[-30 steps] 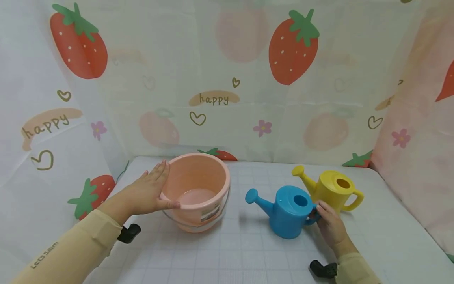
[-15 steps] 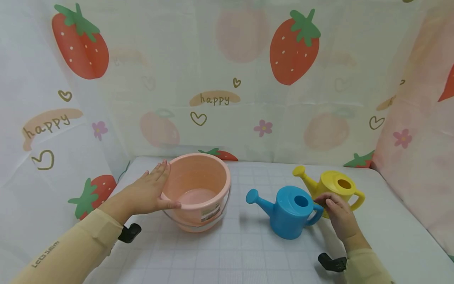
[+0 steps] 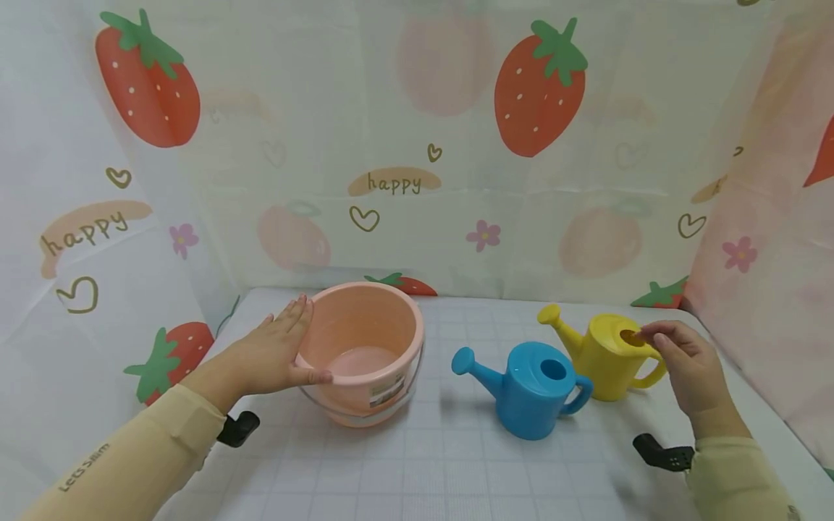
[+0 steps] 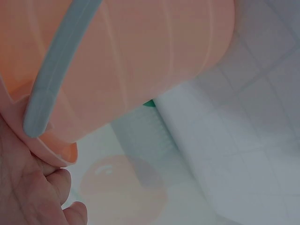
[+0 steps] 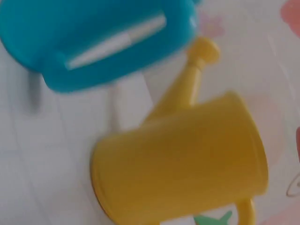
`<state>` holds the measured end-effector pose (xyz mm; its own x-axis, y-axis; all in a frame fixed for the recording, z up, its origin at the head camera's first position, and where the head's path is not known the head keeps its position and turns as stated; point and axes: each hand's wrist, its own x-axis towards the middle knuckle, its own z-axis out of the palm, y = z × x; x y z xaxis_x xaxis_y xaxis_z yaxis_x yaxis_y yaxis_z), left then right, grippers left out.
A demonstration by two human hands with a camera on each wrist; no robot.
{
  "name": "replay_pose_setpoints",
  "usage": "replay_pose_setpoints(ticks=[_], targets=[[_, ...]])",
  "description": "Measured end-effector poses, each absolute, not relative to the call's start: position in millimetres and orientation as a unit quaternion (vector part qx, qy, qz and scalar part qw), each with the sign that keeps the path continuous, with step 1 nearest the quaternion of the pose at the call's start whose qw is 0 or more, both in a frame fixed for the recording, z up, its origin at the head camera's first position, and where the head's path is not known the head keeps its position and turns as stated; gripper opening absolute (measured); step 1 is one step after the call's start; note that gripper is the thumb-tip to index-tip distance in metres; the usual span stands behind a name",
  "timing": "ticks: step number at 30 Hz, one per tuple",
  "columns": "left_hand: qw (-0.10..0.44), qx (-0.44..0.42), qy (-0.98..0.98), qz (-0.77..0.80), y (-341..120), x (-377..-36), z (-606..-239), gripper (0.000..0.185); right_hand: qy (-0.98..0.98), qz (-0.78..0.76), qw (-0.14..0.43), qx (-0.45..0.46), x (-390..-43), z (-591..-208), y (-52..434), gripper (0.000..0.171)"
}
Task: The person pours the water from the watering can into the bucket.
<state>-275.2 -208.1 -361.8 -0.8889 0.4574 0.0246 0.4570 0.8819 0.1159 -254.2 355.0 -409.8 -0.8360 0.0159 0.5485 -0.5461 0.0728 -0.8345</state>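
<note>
Strawberry-print cloth (image 3: 352,108) backs our table (image 3: 469,474). Our left hand (image 3: 280,354) lies flat-fingered on the bucket (image 3: 371,318); our right hand (image 3: 696,369), loosely bent and apparently holding nothing, seems to be reaching for the yellow watering can (image 3: 606,362), near the right edge. Next likely wants a handle grip, avoiding the blue can (image 3: 531,398) just beside.

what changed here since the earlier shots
The right hand let go of the blue can and moved right, to the top of the yellow can; whether it touches is unclear. The left hand stayed on the bucket; bucket and cans stayed put.
</note>
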Motion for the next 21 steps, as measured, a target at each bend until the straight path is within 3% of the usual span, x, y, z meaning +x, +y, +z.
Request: replay_pose_setpoints(ticks=[12,17,21], targets=[[-0.005,0.233,0.971,0.055,-211,-275,-363,0.125,-0.669,0.698,0.233,0.099,-265,-445,406,0.019],[-0.005,0.234,0.971,0.06,-210,-275,-363,0.125,-0.677,0.703,0.219,0.0,-283,-485,426,0.028],[-0.007,0.233,0.971,0.057,-209,-277,-364,0.124,-0.653,0.725,0.208,-0.061,-281,-485,414,0.025]])
